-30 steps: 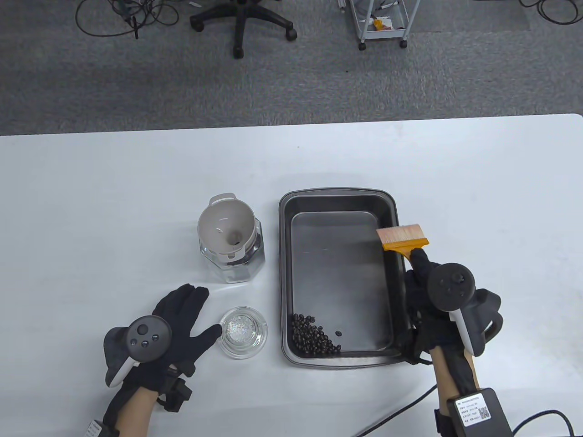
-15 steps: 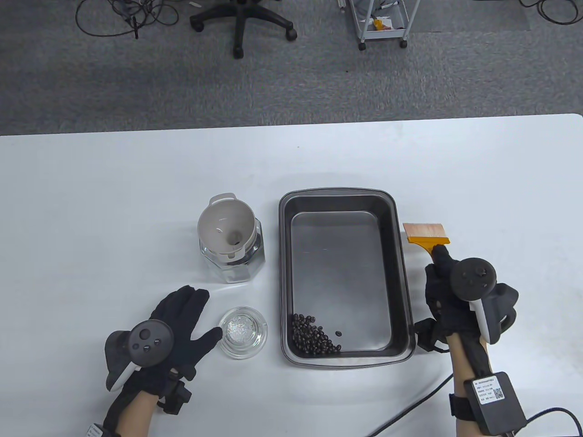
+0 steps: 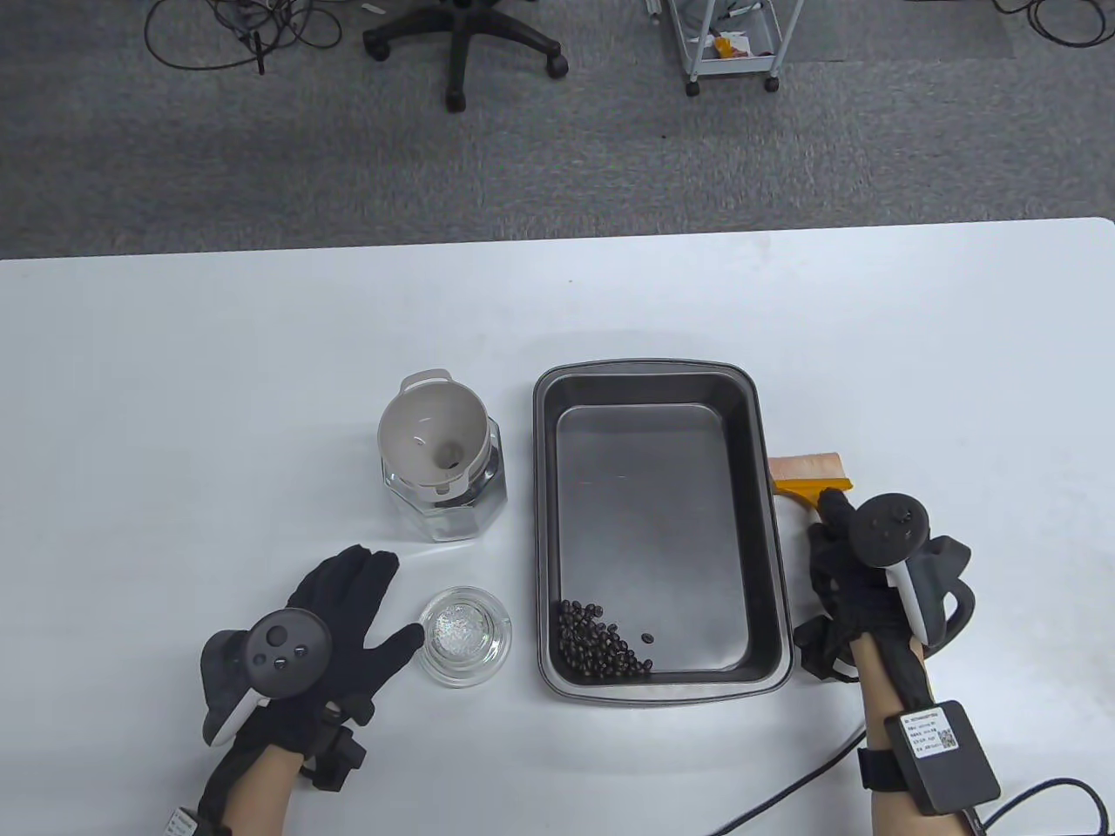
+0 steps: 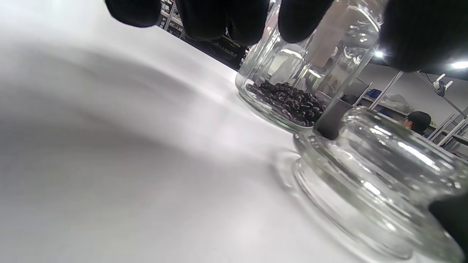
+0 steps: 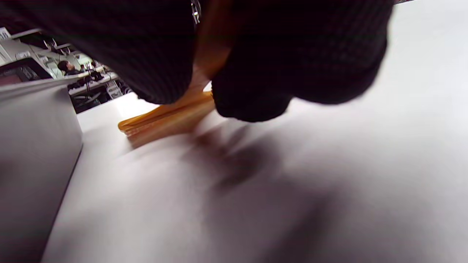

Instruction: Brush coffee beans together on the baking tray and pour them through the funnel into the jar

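1. Because the coffee beans (image 3: pixel 601 643) sit heaped in the baking tray's (image 3: pixel 662 379) seven-o'clock corner, with one stray bean just beside the pile, the gathering looks all but finished; a corner heap gives a natural spout for pouring.
2. At about nine o'clock from the tray, near it but apart, stands the glass jar (image 3: pixel 446 505) with the white funnel (image 3: pixel 429 440) seated in its mouth, ready to receive; the left wrist view shows some beans already lying in the jar's bottom.
3. The jar's glass lid (image 3: pixel 464 636) lies on the table at six o'clock from the jar, out of the pouring path.
4. The right hand (image 3: pixel 849 579) grips the yellow-handled brush (image 3: pixel 806 475) just outside the tray's three-o'clock rim, low over the table, probably to park it so the hand is free for the tray.
5. The left hand (image 3: pixel 335 627) rests flat with fingers spread, holding nothing, its thumb beside the lid.
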